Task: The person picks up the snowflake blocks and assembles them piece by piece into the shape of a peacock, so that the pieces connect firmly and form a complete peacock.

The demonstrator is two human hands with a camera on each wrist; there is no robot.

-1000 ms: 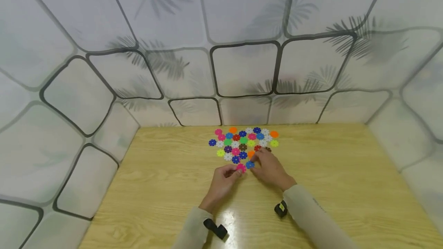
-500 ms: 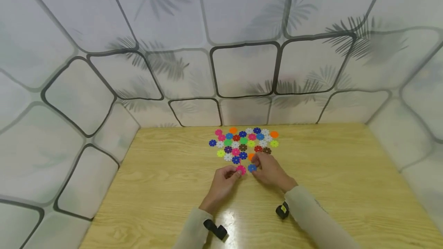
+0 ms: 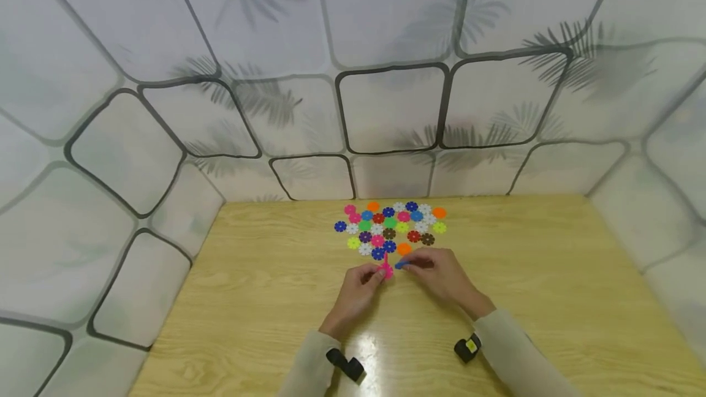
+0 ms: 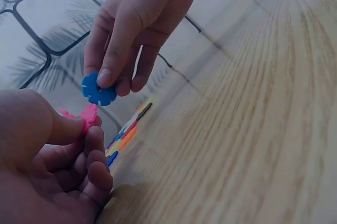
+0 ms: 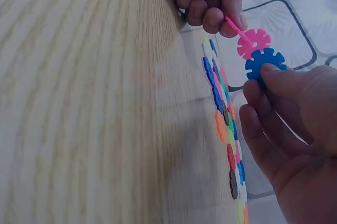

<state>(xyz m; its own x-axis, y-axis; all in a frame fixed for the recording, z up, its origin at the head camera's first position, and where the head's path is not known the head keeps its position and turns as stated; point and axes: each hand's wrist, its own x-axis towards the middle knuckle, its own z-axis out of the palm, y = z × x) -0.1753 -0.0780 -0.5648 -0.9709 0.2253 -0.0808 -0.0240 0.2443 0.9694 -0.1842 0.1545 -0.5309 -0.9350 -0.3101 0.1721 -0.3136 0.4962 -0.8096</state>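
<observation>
My left hand pinches two pink notched plastic discs between thumb and fingers. They are joined at an angle, one showing its face and the other its edge in the right wrist view. My right hand pinches a blue notched disc by its rim, thumb on one face. In the head view, this blue piece appears nearly edge-on, just right of the pink pair. The two hands face each other above the table, close in front of a spread of similar discs.
Several flat notched discs in many colours lie on the wooden table beyond the hands. An orange disc is nearest my right fingers, and a dark blue disc lies behind the pink pair. A patterned wall borders the table's far edge.
My right hand has shifted slightly right and turned, tilting the blue disc from face-on to nearly edge-on. The left hand stays almost in place, with the upright pink disc now showing more clearly.
</observation>
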